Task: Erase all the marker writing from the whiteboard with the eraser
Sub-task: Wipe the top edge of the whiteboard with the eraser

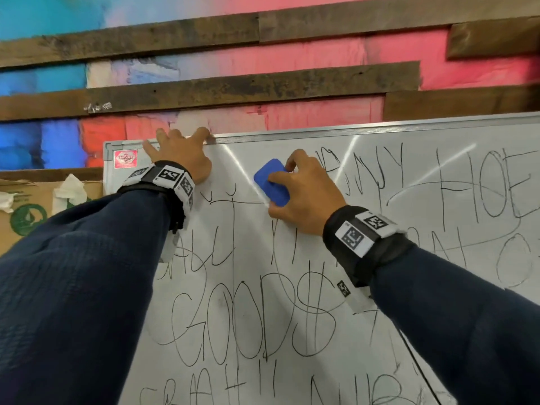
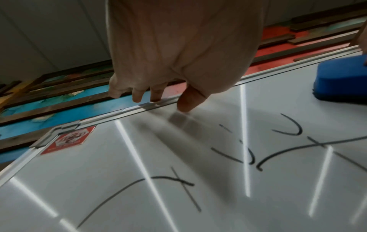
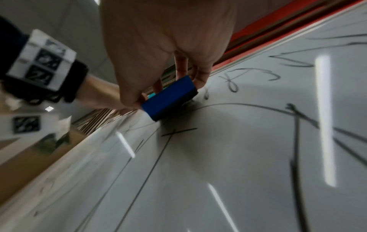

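Both arms were stretched up and forward to the whiteboard (image 1: 321, 287), dark blue sleeves (image 1: 73, 287) drawn to the wrists, each wrist wearing a black band with printed square markers. The left hand (image 1: 178, 154) lay on the board's upper left part, near the red sticker (image 1: 125, 159) in the corner; its fingers (image 2: 137, 95) hooked over the metal top frame (image 1: 350, 128) while the thumb (image 2: 188, 102) pressed flat on the white surface, so it held nothing loose, only the board's edge. The right hand (image 1: 304, 194) sat just beside it to the right, wrist bent, thumb and fingers pinching the blue eraser (image 1: 271, 182) by its sides. The eraser's dark felt face lay against the board near the top edge, tilted diagonally. Black marker writing (image 1: 254, 317) covered the board below and to the right of the eraser; the patch under the left hand was bare white. A painted wall with wooden planks (image 1: 204, 92) stood behind, and a cardboard box (image 1: 26, 206) at left.
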The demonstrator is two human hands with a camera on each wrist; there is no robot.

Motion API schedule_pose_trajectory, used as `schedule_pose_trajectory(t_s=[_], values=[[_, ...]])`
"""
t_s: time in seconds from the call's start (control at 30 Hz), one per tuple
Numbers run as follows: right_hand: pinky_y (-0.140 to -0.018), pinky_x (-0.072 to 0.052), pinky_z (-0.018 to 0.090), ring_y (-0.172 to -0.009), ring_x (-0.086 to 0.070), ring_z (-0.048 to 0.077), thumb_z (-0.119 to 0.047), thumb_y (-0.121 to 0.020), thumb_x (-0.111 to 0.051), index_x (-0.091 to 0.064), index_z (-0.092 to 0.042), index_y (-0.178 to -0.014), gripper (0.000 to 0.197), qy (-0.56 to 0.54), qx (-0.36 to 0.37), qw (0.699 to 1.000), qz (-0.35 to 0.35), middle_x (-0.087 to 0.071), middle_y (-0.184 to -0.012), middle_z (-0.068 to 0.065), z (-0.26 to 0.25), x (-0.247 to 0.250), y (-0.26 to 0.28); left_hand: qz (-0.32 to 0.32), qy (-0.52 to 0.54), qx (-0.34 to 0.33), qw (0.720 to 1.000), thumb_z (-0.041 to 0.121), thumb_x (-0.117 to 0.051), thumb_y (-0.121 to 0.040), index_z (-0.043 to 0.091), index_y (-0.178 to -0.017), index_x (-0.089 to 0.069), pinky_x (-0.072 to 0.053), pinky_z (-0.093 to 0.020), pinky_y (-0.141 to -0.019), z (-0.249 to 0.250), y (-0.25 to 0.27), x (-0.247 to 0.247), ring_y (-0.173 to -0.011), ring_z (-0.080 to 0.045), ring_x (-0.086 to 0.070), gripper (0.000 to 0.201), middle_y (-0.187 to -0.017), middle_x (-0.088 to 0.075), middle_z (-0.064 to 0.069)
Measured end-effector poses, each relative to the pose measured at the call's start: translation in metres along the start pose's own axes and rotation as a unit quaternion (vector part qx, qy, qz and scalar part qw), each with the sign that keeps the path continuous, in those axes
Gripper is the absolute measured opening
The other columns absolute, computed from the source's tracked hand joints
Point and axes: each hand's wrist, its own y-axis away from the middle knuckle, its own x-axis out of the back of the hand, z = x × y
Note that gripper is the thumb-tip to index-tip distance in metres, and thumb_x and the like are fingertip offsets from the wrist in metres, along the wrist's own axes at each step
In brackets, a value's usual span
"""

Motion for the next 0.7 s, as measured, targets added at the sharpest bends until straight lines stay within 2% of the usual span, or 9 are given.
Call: schedule_pose_trajectory(t_s=[0.1, 0.17, 0.23, 0.3, 0.37, 0.47, 0.57, 0.63, 0.7], values=[[-0.082, -0.047, 0.035, -0.099, -0.044, 0.029, -0.039, -0.075, -0.076, -0.068, -0.02, -0.115, 0.045, -0.027, -0.047, 0.997, 0.06, -0.041, -0.111, 0.007, 0.013, 0.008, 0.002, 0.013, -0.029, -0.019, 0.999, 0.018, -0.046, -0.081, 0.028, -0.135, -0.046, -0.008, -0.068, -0.114, 0.013, 0.0, 0.007, -0.145, -0.043, -0.016, 0.055, -0.144, -0.042, -0.014], [-0.082, -0.05, 0.039, -0.099, -0.043, 0.028, -0.04, -0.076, -0.073, -0.068, -0.021, -0.114, 0.043, 0.006, 0.0, 1.0, 0.006, -0.042, -0.114, 0.008, 0.01, 0.008, 0.007, 0.021, -0.037, -0.045, 0.998, 0.017, -0.045, -0.08, 0.019, -0.133, -0.05, -0.009, -0.069, -0.114, 0.023, 0.0, 0.012, -0.142, -0.042, -0.024, 0.053, -0.139, -0.048, -0.012], [-0.081, -0.051, 0.041, -0.099, -0.043, 0.028, -0.04, -0.077, -0.073, -0.068, -0.021, -0.113, 0.041, 0.016, 0.029, 0.999, -0.019, -0.043, -0.115, 0.008, 0.012, 0.008, 0.01, 0.015, -0.022, -0.085, 0.996, 0.016, -0.044, -0.082, 0.026, -0.132, -0.048, -0.011, -0.068, -0.113, 0.034, 0.002, 0.015, -0.132, -0.039, -0.037, 0.051, -0.127, -0.055, -0.014], [-0.083, -0.049, 0.04, -0.101, -0.043, 0.029, -0.039, -0.076, -0.075, -0.069, -0.02, -0.114, 0.042, -0.017, -0.026, 0.999, 0.04, -0.044, -0.114, 0.009, 0.022, 0.013, 0.008, -0.007, -0.01, -0.104, 0.995, 0.018, -0.044, -0.082, 0.04, -0.133, -0.042, -0.012, -0.067, -0.113, 0.045, 0.007, 0.016, -0.126, -0.04, -0.043, 0.055, -0.124, -0.054, -0.016], [-0.085, -0.047, 0.037, -0.101, -0.043, 0.029, -0.038, -0.077, -0.076, -0.069, -0.019, -0.115, 0.043, -0.031, -0.053, 0.995, 0.075, -0.044, -0.115, 0.01, 0.03, 0.017, 0.008, -0.025, -0.019, -0.087, 0.996, 0.02, -0.045, -0.082, 0.046, -0.132, -0.039, -0.014, -0.066, -0.112, 0.051, 0.01, 0.015, -0.125, -0.041, -0.042, 0.058, -0.129, -0.049, -0.017], [-0.082, -0.05, 0.041, -0.101, -0.042, 0.028, -0.039, -0.077, -0.074, -0.068, -0.02, -0.115, 0.043, 0.008, 0.015, 1.0, 0.0, -0.043, -0.118, 0.009, 0.03, 0.02, 0.013, -0.009, -0.037, -0.074, 0.997, 0.02, -0.047, -0.083, 0.033, -0.133, -0.043, -0.017, -0.067, -0.111, 0.064, 0.012, 0.014, -0.128, -0.042, -0.038, 0.053, -0.135, -0.044, -0.015], [-0.081, -0.049, 0.04, -0.098, -0.044, 0.029, -0.037, -0.075, -0.075, -0.07, -0.02, -0.112, 0.041, -0.016, -0.015, 0.999, 0.05, -0.045, -0.114, 0.01, 0.038, 0.02, 0.012, 0.018, -0.041, -0.107, 0.993, 0.018, -0.047, -0.085, 0.01, -0.122, -0.052, -0.027, -0.059, -0.11, 0.081, 0.013, 0.019, -0.121, -0.039, -0.046, 0.039, -0.125, -0.054, -0.015], [-0.08, -0.049, 0.04, -0.096, -0.044, 0.029, -0.035, -0.073, -0.076, -0.071, -0.019, -0.109, 0.04, -0.038, -0.041, 0.994, 0.097, -0.046, -0.111, 0.01, 0.041, 0.018, 0.01, 0.013, -0.023, -0.123, 0.992, 0.014, -0.047, -0.085, 0.009, -0.121, -0.051, -0.036, -0.051, -0.103, 0.085, 0.013, 0.02, -0.109, -0.04, -0.054, 0.036, -0.114, -0.059, -0.017], [-0.077, -0.051, 0.041, -0.096, -0.043, 0.03, -0.035, -0.074, -0.075, -0.071, -0.019, -0.109, 0.039, -0.013, 0.001, 0.999, 0.052, -0.044, -0.112, 0.011, 0.037, 0.015, 0.012, 0.008, 0.002, -0.142, 0.99, 0.014, -0.047, -0.085, 0.02, -0.129, -0.046, -0.04, -0.051, -0.1, 0.085, 0.014, 0.017, -0.105, -0.041, -0.055, 0.045, -0.11, -0.059, -0.018]])
